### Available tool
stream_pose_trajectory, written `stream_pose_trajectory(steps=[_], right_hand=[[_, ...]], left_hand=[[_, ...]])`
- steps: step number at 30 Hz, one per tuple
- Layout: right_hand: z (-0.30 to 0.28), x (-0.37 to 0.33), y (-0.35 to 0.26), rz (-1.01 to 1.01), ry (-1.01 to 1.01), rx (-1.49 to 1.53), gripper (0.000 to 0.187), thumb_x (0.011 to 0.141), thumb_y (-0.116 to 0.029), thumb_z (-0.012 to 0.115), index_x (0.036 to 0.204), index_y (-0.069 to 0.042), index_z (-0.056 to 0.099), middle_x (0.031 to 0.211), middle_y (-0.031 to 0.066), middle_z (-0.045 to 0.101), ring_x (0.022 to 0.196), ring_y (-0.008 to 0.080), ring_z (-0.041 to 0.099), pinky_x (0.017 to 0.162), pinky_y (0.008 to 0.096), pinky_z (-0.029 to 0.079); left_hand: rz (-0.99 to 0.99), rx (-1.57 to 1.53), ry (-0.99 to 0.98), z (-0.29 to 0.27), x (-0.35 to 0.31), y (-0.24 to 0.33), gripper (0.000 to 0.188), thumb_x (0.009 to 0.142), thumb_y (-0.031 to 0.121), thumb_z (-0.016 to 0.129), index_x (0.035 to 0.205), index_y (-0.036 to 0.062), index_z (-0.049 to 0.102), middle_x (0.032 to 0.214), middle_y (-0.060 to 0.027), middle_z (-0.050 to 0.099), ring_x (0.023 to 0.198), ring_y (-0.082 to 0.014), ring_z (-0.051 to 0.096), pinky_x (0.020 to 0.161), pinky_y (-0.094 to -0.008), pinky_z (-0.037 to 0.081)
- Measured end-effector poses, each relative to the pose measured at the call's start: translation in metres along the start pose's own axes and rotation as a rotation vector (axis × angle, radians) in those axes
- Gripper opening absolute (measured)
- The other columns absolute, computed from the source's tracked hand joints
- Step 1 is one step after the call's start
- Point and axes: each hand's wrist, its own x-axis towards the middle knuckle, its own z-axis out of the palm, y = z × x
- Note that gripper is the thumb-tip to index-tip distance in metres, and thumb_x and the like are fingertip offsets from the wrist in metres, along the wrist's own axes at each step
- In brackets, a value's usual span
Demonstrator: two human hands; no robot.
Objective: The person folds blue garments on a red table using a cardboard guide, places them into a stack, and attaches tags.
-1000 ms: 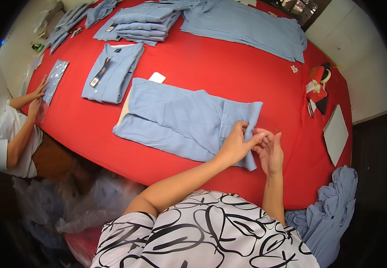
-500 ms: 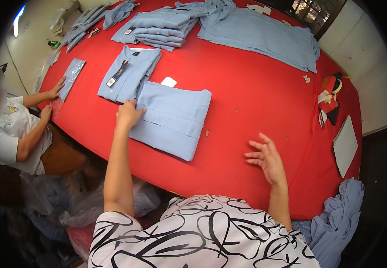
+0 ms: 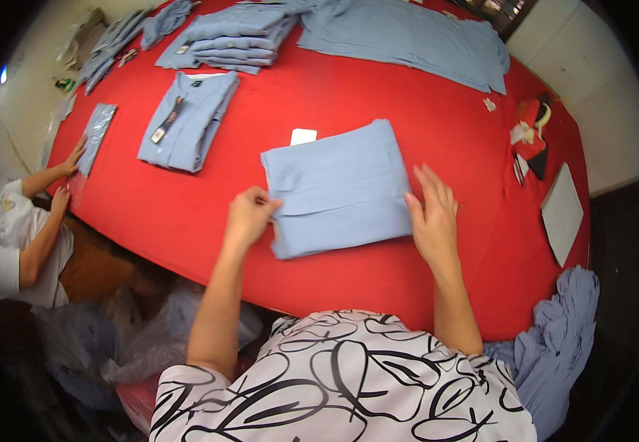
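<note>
A light blue folded shirt (image 3: 341, 188) lies in front of me on the red cloth, its plain side up. My left hand (image 3: 252, 217) pinches its left edge between thumb and fingers. At the right edge my right hand (image 3: 434, 221) is open, fingers stretched upward, with the thumb by the cloth; I cannot tell if it touches. A white card (image 3: 304, 136) lies at the shirt's far edge. Farther left, another folded shirt (image 3: 190, 121) shows its collar and a dark hang tag (image 3: 168, 121).
A stack of folded shirts (image 3: 224, 48) and spread blue cloth (image 3: 408, 48) lie at the back of the red table (image 3: 482, 162). A white board (image 3: 562, 214) and tape roll (image 3: 544, 114) are at right. A co-worker's hand (image 3: 76, 156) rests by a bagged shirt (image 3: 98, 136) at left.
The plain-side-up shirt has moved right, away from the tagged shirt, and turned slightly. My left hand came along, gripping its left edge; my right hand has come up to its right edge.
</note>
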Motion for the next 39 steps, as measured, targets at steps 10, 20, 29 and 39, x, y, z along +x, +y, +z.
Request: stream_pose_trajectory(steps=[10,20,29,39], right_hand=[[0.046,0.001,-0.016,-0.201,-0.130,-0.399,0.057,0.095,-0.042,0.056,0.144,-0.016,0.048,0.154,0.0143,0.036,0.144,0.0382,0.027,0.113,0.0672,0.014],[0.044,-0.040,0.006,-0.497,-0.321,-0.134,0.054,0.088,-0.037,0.066,0.138,-0.021,0.055,0.153,0.0065,0.039,0.145,0.0347,0.027,0.113,0.0700,0.011],[-0.031,-0.076,0.048,0.229,0.001,0.031,0.037,0.086,-0.009,0.068,0.123,-0.010,0.064,0.120,0.0101,0.058,0.104,0.0230,0.057,0.090,0.0404,0.047],[0.007,-0.100,0.064,0.652,0.118,0.610,0.026,0.093,-0.011,0.065,0.110,0.007,0.060,0.085,0.0045,0.055,0.061,0.0074,0.054,0.048,0.0217,0.049]], left_hand=[[0.000,-0.155,-0.231,0.094,-0.071,0.050,0.025,0.088,0.009,0.069,0.097,0.0008,0.048,0.077,-0.0123,0.064,0.068,-0.0223,0.070,0.058,-0.0328,0.057],[0.512,0.489,-0.015,0.069,-0.022,0.047,0.025,0.086,0.021,0.073,0.094,0.0008,0.060,0.097,-0.0148,0.061,0.071,-0.0323,0.062,0.064,-0.0427,0.049],[0.324,0.263,-0.170,0.084,-0.087,0.042,0.025,0.083,0.018,0.077,0.088,-0.0019,0.063,0.077,-0.0105,0.058,0.061,-0.0231,0.056,0.058,-0.0385,0.047],[0.104,0.002,-0.324,0.089,-0.083,0.029,0.022,0.085,0.014,0.075,0.093,-0.0050,0.066,0.079,-0.0074,0.055,0.062,-0.0151,0.051,0.059,-0.0312,0.044]])
